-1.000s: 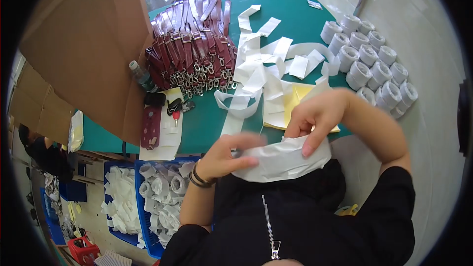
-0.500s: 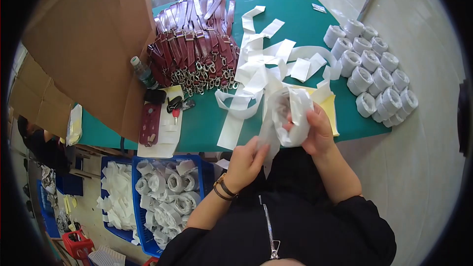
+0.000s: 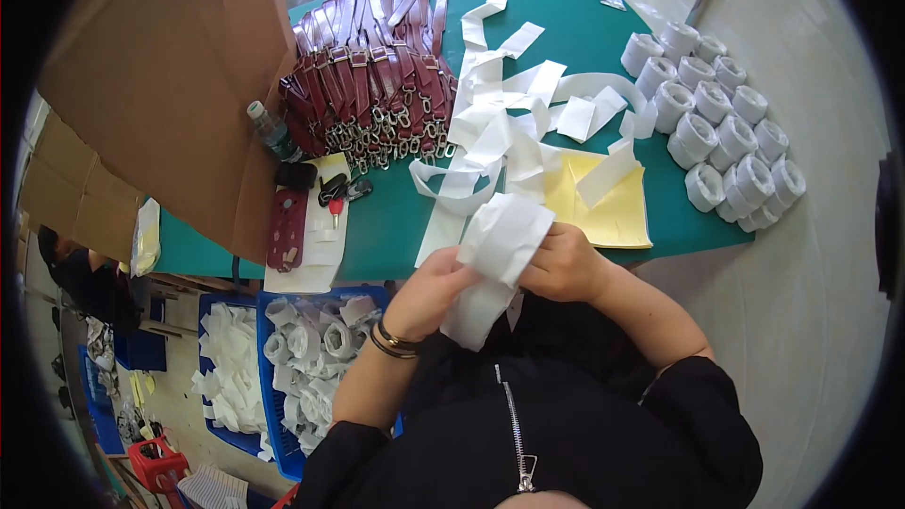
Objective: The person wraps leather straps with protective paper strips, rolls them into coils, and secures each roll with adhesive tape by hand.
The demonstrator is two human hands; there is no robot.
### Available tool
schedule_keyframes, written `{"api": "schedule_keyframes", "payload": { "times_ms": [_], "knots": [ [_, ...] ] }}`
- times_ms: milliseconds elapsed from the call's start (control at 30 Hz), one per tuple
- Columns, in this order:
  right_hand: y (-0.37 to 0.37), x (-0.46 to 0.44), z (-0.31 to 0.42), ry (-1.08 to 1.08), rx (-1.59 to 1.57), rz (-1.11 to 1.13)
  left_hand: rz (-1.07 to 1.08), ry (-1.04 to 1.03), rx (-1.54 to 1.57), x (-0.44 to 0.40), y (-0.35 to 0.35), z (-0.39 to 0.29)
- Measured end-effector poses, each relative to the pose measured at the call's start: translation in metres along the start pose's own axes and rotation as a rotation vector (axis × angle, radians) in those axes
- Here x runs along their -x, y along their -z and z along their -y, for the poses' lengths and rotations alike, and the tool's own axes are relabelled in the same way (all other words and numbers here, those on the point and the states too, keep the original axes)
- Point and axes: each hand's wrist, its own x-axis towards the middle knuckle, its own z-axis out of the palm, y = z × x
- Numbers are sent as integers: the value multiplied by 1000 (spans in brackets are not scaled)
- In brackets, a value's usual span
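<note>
A roll of white strip material [image 3: 502, 238] is between my hands, just in front of my body at the table's near edge. My left hand [image 3: 429, 290] is closed on its left side, thumb pressed against the white surface. My right hand [image 3: 566, 262] grips the right edge with bent fingers, some of them hidden behind the roll. A length of white strip [image 3: 474, 316] hangs down below, beside my left hand. Loose white paper strips [image 3: 490, 137] lie tangled on the table beyond. Right of them is a yellow sheet stack [image 3: 603, 212].
Dark red straps with metal clasps [image 3: 377, 85] cover the green table's [image 3: 556, 0] left part. Several white rolls [image 3: 712, 123] are stacked at the right. A cardboard sheet [image 3: 179, 66] stands at the left near a bottle [image 3: 273, 135]. Blue crates [image 3: 273, 396] hold white rolls and paper below.
The roll has turned so its outer face shows instead of its hollow middle, and it has come lower and left. My right hand has moved left, off the yellow sheets; my left moved slightly left.
</note>
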Motion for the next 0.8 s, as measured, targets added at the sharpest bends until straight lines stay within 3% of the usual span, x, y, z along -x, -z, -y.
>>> {"api": "schedule_keyframes", "payload": {
  "times_ms": [133,233,267,300,367,400,433,500,533,633,667,700,767,800],
  "knots": [
    [11,-6,2,-8,-76,126,78,240,121,4,22,-10],
    [12,-2,11,96,58,352,84,306,46,3,29,-10],
    [13,-2,14,99,53,352,84,334,8,2,31,-11],
    [14,-3,17,28,-11,493,78,333,10,2,32,-15],
    [18,-8,19,-117,-134,772,183,316,-730,-1,33,-28],
    [21,-10,18,-116,-134,771,237,299,-1100,0,31,-34],
    [25,-13,14,-181,-274,869,238,297,-1100,5,25,-38],
    [34,-15,6,-317,-552,1062,227,-255,-1378,25,6,-42],
    [36,-12,4,-321,-549,1067,215,-542,-1491,31,0,-41],
    [34,4,-1,-775,-1634,825,112,-669,-1467,37,-13,-30],
    [35,9,-1,-766,-1636,829,58,-732,-1461,38,-17,-27],
    [36,15,1,-892,-1780,698,55,-730,-1469,37,-18,-19],
    [37,25,8,-1146,-2041,399,-206,-875,-1274,26,-11,10],
    [34,26,11,-1143,-2039,397,-333,-942,-1164,20,-10,24]
  ]
}}
